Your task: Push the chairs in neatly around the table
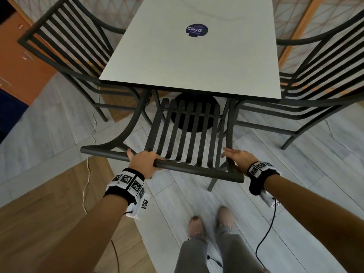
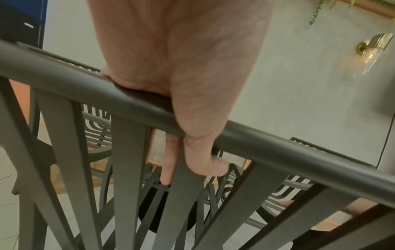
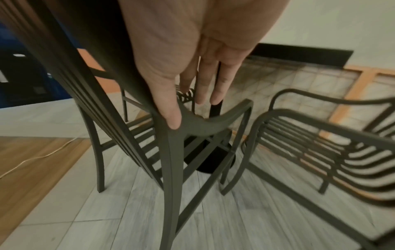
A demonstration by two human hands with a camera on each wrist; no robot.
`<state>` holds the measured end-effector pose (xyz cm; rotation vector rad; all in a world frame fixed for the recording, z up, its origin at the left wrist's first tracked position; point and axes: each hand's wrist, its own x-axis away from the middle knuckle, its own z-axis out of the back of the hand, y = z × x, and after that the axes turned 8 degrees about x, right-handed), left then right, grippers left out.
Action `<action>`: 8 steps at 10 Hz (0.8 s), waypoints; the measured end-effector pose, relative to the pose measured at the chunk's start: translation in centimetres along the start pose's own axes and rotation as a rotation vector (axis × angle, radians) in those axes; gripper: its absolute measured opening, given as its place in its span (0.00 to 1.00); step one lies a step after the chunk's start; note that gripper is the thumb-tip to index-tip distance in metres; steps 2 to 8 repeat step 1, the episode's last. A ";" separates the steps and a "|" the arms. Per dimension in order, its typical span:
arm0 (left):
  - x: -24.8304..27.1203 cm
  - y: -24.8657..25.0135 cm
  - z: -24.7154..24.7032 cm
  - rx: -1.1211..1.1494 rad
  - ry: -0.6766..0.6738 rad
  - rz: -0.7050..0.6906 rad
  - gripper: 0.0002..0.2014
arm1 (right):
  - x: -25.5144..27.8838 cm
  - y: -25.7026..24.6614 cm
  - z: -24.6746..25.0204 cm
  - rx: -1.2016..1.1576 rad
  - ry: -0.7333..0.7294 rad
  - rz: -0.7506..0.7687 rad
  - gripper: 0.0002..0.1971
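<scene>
A white table [image 1: 187,62] with a round dark sticker stands ahead. The near dark metal slatted chair [image 1: 197,168] faces it, its seat front hidden under the table edge. My left hand [image 1: 144,161] grips the top rail [image 2: 278,148] left of centre. In the left wrist view the left hand [image 2: 192,101] curls its fingers over the rail and down behind the slats. My right hand [image 1: 235,157] rests on the chair's right upright. There the right hand [image 3: 181,67] keeps its fingers straight, with the thumb along the post [image 3: 171,152]. A left chair [image 1: 65,42] and a right chair [image 1: 319,75] sit tucked against the table's sides.
The table's black round base [image 1: 193,115] shows through the near chair's slats. A white cable [image 1: 88,174] runs over the floor at left. A black cable [image 1: 264,243] hangs from my right wrist. An orange cabinet [image 1: 23,62] stands far left. My feet [image 1: 208,223] are behind the chair.
</scene>
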<state>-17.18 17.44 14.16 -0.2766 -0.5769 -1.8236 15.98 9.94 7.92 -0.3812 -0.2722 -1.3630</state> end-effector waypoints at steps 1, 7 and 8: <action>0.2 0.5 0.3 0.000 -0.013 0.001 0.12 | 0.4 -0.3 2.0 0.117 0.044 0.082 0.28; 0.2 0.5 0.3 0.000 -0.013 0.001 0.12 | 0.4 -0.3 2.0 0.117 0.044 0.082 0.28; 0.2 0.5 0.3 0.000 -0.013 0.001 0.12 | 0.4 -0.3 2.0 0.117 0.044 0.082 0.28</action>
